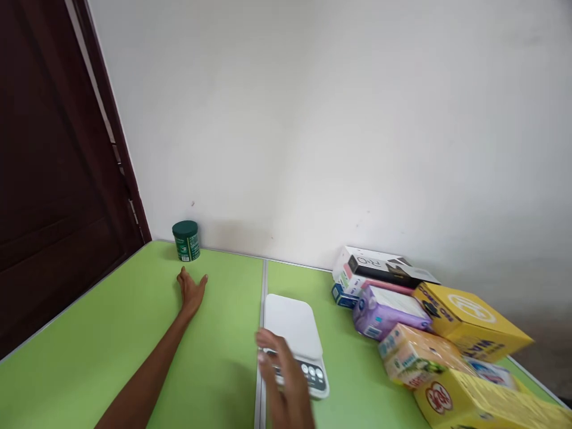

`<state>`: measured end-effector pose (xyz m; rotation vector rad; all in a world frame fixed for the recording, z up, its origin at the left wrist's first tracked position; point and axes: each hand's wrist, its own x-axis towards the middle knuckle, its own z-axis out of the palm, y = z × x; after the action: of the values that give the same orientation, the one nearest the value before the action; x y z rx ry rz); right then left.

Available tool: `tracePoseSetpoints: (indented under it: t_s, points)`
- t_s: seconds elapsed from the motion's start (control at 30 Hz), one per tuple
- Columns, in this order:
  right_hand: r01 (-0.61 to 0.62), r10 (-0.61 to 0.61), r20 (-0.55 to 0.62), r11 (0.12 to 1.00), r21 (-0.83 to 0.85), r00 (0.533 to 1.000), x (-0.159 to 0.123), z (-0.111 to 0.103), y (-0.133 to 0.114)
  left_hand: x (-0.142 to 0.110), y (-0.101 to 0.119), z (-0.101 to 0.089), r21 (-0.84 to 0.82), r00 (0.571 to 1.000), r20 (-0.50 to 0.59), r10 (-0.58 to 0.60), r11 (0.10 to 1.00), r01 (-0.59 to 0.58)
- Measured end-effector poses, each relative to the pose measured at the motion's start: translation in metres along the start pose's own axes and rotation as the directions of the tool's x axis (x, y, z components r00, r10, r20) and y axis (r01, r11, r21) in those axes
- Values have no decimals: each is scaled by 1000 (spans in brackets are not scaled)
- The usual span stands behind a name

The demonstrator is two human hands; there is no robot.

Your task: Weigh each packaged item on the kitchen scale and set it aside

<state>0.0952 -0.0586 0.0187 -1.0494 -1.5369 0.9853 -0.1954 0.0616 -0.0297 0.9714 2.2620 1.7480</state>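
A green lidded tub stands upright at the far left of the table, close to the wall. Just in front of it is my left hand, thumb and fingers spread, with a gap between it and the tub. Over the front edge of a white digital kitchen scale hovers my right hand, slightly blurred, fingers apart and nothing in them. It hides part of the scale's display and buttons. Nothing lies on the scale's visible platform.
Several packages crowd the right side: a white and black box, a purple pack, a yellow box, an orange carton and another yellow box. A metal seam crosses the green table. A dark door is at left.
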Motion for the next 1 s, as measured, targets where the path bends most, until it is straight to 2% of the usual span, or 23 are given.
tracePoseSetpoints:
  t_s: [0.1, 0.2, 0.27, 0.37, 0.53, 0.7, 0.87, 1.0]
  points:
    - [-48, 30, 229, 996, 74, 973, 17, 88, 7, 37, -7, 9, 9, 998, -54, -21, 1000, 22]
    - [-103, 97, 255, 995, 12, 962, 43, 164, 29, 70, -13, 15, 8, 995, -99, -32, 999, 33]
    - [-85, 96, 253, 995, -52, 963, 66, 202, 45, 89, -16, 19, 8, 993, -113, -28, 1000, 29]
    - [-24, 51, 246, 994, -111, 968, 104, 238, 64, 112, -20, 24, 18, 995, -97, 15, 1000, -13]
    - [-34, 70, 184, 981, -191, 981, 152, 263, 74, 134, -21, 30, -37, 990, -140, 23, 999, -28]
    - [-44, 76, 170, 982, -185, 983, 159, 271, 75, 133, -15, 25, 51, 986, -167, 11, 999, -3]
    - [-105, 122, 142, 987, -124, 982, 145, 260, 73, 102, -4, 6, 95, 990, -144, -6, 995, 19]
    - [-105, 114, 125, 992, -76, 986, 126, 235, 62, 48, 8, -22, 132, 998, -36, -57, 989, 61]
